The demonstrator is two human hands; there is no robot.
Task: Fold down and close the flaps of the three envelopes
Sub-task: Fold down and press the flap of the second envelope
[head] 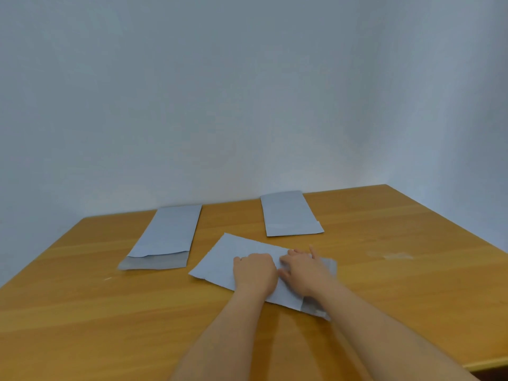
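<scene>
No readable text, label, brand, number or sign anywhere — the three plain pale-blue paper envelopes (pixel 165 237) show blank faces.

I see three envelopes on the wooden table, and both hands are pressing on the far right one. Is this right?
Not quite. The head view shows both hands, left and right, pressing on the near envelope, not the far right envelope. Three envelopes do lie on the wooden table.
</scene>
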